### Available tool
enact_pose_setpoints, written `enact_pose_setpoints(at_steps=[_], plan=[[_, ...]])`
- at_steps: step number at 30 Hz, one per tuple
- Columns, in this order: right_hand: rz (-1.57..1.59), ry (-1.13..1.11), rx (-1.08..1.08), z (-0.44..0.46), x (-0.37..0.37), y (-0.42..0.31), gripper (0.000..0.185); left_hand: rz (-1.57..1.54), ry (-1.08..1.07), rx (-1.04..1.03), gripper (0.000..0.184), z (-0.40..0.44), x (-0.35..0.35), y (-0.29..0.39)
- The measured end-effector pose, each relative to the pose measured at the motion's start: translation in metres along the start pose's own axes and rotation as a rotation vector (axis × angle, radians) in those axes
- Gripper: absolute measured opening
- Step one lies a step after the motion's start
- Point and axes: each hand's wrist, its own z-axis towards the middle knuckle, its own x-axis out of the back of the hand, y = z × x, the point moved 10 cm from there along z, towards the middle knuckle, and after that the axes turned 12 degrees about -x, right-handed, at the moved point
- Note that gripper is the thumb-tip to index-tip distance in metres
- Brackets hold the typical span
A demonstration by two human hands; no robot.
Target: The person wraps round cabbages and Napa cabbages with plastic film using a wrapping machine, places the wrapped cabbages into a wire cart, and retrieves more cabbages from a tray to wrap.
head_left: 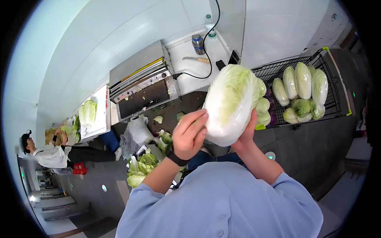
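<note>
A large napa cabbage (230, 105), glossy with what looks like clear plastic wrap, is held up in front of my chest. My right hand (247, 133) supports it from the lower right side, partly hidden behind it. On the opposite side, my left hand (189, 134) presses bent fingers against the lower left of the cabbage; a dark band circles that wrist. Beyond the cabbage, to the left, a wrapping machine (145, 85) with a dark hot plate stands on the counter. To the right, a black wire cart (337, 93) holds several wrapped cabbages (302, 81).
On the white counter (186, 81) are a wooden-handled knife (196, 60), a dark jar (197, 44), a bottle (210, 25) and a black cable (208, 47). Loose leaves (142, 168) and a plastic bag (137, 133) lie below. Another person (51, 154) handles cabbage at far left.
</note>
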Motion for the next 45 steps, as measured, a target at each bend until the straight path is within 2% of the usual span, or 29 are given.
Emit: enact_pose_setpoints(at_steps=[3,5,6,8,9,12,17,20,21,23,25,28,29,35,38,39,40,41,42,44,45], plan=[[-0.056,0.084,0.060,0.000,0.005,-0.010,0.076,0.054,0.210,0.163,0.032,-0.025,-0.012,-0.002],[-0.058,0.049,0.068,0.001,-0.002,-0.012,0.074,0.031,0.378,0.165,0.033,-0.029,-0.008,0.001],[-0.062,0.040,0.074,-0.001,-0.004,-0.010,0.073,0.069,0.389,0.064,0.035,-0.011,-0.007,0.014],[-0.060,0.051,0.068,-0.003,-0.008,-0.004,0.073,0.421,0.075,-0.097,0.040,0.019,-0.030,0.036],[-0.062,0.052,0.049,-0.007,-0.014,-0.002,0.073,0.314,0.049,-0.146,0.048,0.009,-0.040,0.031],[-0.081,0.031,0.034,-0.017,-0.025,-0.004,0.072,0.442,0.127,-0.187,0.052,-0.021,-0.045,0.043],[-0.049,0.027,0.026,-0.039,-0.022,-0.005,0.071,0.391,0.211,-0.352,0.038,-0.056,-0.061,0.058],[-0.049,0.052,0.060,-0.055,-0.008,-0.016,0.071,0.340,0.176,-0.331,0.038,-0.057,-0.080,0.062],[-0.041,0.053,0.070,-0.057,-0.003,-0.022,0.071,0.342,0.160,-0.356,0.043,-0.052,-0.086,0.065],[-0.038,0.082,0.100,-0.064,0.001,-0.036,0.070,0.020,0.234,-0.214,0.051,-0.044,-0.086,0.051],[-0.051,0.128,0.142,-0.069,0.004,-0.051,0.069,0.065,0.530,-0.026,0.072,-0.040,-0.082,0.048],[-0.051,0.148,0.083,-0.066,0.019,-0.066,0.069,-0.157,0.317,0.051,0.081,-0.024,-0.124,0.038],[-0.067,0.154,0.086,-0.067,0.026,-0.079,0.070,-0.130,0.305,0.054,0.081,-0.026,-0.138,0.035],[-0.105,0.183,0.037,-0.089,0.097,-0.198,0.080,-0.254,-0.001,-0.048,0.082,0.006,-0.249,0.047],[-0.101,0.222,0.079,-0.106,0.161,-0.284,0.079,-0.256,-0.019,0.115,0.079,0.033,-0.316,0.034],[-0.145,0.254,0.114,-0.117,0.178,-0.319,0.080,-0.272,-0.035,0.245,0.075,0.038,-0.343,0.023],[-0.179,0.470,0.093,-0.140,0.199,-0.353,0.083,-0.300,-0.051,0.355,0.063,0.050,-0.367,0.018],[-0.194,0.444,0.072,-0.156,0.237,-0.384,0.086,-0.386,-0.094,0.481,0.057,0.049,-0.397,0.012],[-0.270,0.493,0.103,-0.172,0.233,-0.421,0.090,-0.460,-0.116,0.605,0.051,0.041,-0.424,0.003],[-0.403,0.452,0.190,-0.189,0.240,-0.484,0.088,-0.513,-0.289,0.719,0.044,0.031,-0.475,-0.002],[-0.437,0.512,0.163,-0.194,0.248,-0.506,0.086,-0.528,-0.379,0.747,0.043,0.031,-0.493,0.002]])
